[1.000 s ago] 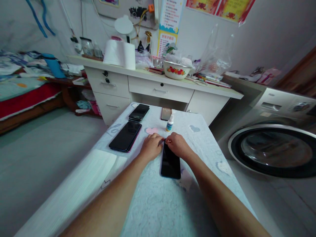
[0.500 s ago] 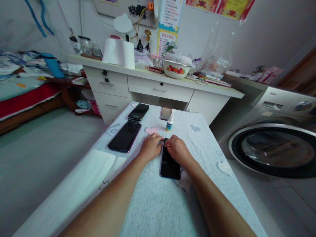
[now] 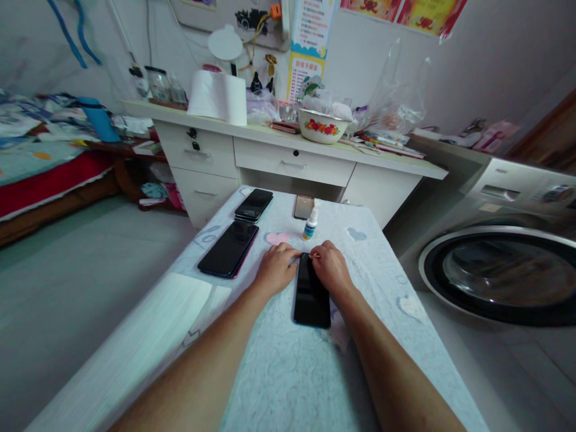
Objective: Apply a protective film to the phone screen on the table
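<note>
A black smartphone (image 3: 311, 294) lies screen up on the table between my hands. My left hand (image 3: 278, 267) rests on the cloth at its upper left, fingers stretched so that the tips touch the phone's top left edge. Over the top right corner, my right hand (image 3: 332, 264) is closed, its fingertips pinched together; what they hold is too small to make out. Just beyond the phone stands a small white dropper bottle (image 3: 310, 225) with a blue and yellow label.
To the left lie two stacks of phones, a nearer one (image 3: 228, 249) and a farther one (image 3: 254, 204). A brownish phone (image 3: 304, 206) sits at the table's far edge. Behind are a white desk (image 3: 297, 163) and, at right, a washing machine (image 3: 499, 234). Patterned cloth (image 3: 279, 384) covers the table.
My right hand has shifted right, from the upper part of the screen to the phone's top right corner, uncovering more of the screen. The left hand has stayed at the top left edge.
</note>
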A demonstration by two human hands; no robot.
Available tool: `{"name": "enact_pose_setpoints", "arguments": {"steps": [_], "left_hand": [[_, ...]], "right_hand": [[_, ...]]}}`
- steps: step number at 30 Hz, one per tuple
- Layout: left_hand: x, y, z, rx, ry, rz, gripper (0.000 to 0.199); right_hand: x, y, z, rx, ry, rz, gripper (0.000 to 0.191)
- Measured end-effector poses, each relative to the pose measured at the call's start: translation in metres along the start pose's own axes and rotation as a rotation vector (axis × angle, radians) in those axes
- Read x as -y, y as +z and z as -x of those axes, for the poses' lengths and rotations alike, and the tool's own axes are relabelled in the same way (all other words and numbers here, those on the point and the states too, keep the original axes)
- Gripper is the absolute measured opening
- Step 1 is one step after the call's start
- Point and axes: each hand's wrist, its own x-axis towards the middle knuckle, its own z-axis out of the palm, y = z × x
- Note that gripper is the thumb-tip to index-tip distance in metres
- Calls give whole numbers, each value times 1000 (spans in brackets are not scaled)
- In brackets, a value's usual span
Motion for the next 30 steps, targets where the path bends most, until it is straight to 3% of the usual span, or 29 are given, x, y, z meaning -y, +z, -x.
{"name": "enact_pose_setpoints", "arguments": {"steps": [16,30], "left_hand": [[-2,-2,0,-4,1,9,31],[-4,-6,0,1,-8,17,31]], "right_hand": [[-8,-5,-3,-64,108,40,24],[-10,-2,-4,-66,59,31,22]]}}
